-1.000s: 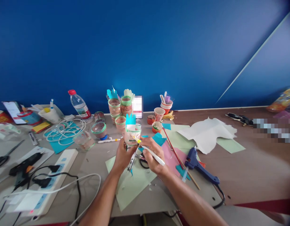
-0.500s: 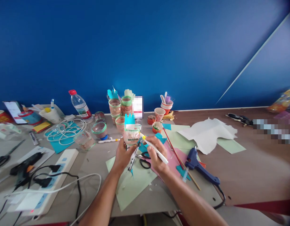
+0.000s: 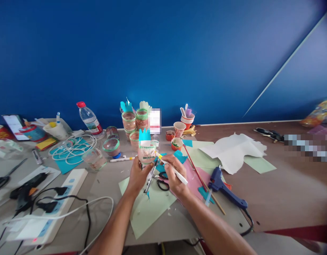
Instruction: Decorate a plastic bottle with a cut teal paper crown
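Note:
My left hand [image 3: 139,176] is closed round the lower part of a paper cup [image 3: 147,153] with a printed panel, held upright above the table. A zigzag-cut piece of blue paper [image 3: 144,135] stands up from its rim. In my right hand [image 3: 176,176] is a white marker pen [image 3: 178,174] with a yellow front end. That tip reaches the right side of the cup; whether it touches cannot be made out. Beneath my hands lie a dark pen [image 3: 150,180], black-handled scissors [image 3: 162,185] and a pale green sheet [image 3: 146,219].
Decorated cups [image 3: 129,122] stand stacked by the blue wall. A blue glue gun [image 3: 224,187] lies right, beside a thin stick [image 3: 200,173] and torn white paper [image 3: 229,152]. At left are a power strip [image 3: 61,203], coiled white cable [image 3: 73,148] and a tilted water bottle [image 3: 89,118].
The marker's tip has shifted slightly left and down along the cup's side, and my right hand has moved a little left with it. My left hand still holds the cup.

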A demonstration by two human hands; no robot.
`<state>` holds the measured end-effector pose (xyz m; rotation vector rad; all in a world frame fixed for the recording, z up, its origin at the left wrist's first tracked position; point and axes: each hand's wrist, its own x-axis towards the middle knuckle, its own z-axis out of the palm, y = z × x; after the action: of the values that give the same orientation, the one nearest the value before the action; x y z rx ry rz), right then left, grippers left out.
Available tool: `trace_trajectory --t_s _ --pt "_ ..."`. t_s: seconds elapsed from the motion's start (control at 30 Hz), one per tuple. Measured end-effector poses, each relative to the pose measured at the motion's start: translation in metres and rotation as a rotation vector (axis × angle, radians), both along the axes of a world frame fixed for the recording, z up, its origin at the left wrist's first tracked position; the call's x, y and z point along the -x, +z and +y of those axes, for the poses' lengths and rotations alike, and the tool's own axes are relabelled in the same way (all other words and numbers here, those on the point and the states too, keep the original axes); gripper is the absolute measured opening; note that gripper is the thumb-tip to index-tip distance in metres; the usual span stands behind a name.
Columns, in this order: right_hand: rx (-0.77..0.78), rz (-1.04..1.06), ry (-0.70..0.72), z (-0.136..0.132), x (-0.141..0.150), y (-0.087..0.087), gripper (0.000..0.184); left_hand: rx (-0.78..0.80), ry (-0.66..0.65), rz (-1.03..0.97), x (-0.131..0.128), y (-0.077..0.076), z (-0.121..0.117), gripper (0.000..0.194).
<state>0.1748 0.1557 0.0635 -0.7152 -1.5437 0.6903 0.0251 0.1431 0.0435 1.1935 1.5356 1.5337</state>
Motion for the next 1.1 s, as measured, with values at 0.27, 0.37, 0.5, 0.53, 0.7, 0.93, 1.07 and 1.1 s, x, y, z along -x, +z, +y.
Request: trace_trajectory --t_s 0.27,0.37,0.5,0.53,0.7,0.93,1.07,1.1 --pt "-0.008 -0.012 0.016 0.001 0.001 -0.003 0.02 0.007 0.02 0.016 0.001 -0.003 0.0 0.04" --pt "0.0 -0.019 0.025 0.001 0.001 -0.005 0.02 0.015 0.023 0.03 0.002 -0.003 0.0 0.04" --pt "-0.002 -0.031 0.04 0.001 0.0 -0.004 0.02 0.01 0.026 0.037 0.002 -0.003 0.0 0.04" --pt "-0.014 -0.04 0.038 0.001 0.0 -0.003 0.02 0.007 0.028 0.033 0.002 -0.002 0.0 0.039" --pt "-0.057 -0.07 0.031 0.0 0.0 0.002 0.02 0.01 0.036 0.028 0.001 -0.002 0.0 0.038" --pt "-0.091 -0.103 0.027 0.0 -0.001 0.004 0.021 0.007 0.028 0.018 0.002 -0.001 -0.001 0.038" --pt "-0.095 -0.097 0.034 0.0 -0.001 0.006 0.022 0.009 0.024 0.018 0.001 0.0 -0.001 0.038" --pt "-0.095 -0.093 0.031 0.0 -0.001 0.006 0.021 0.011 0.024 0.018 0.001 0.001 -0.001 0.038"
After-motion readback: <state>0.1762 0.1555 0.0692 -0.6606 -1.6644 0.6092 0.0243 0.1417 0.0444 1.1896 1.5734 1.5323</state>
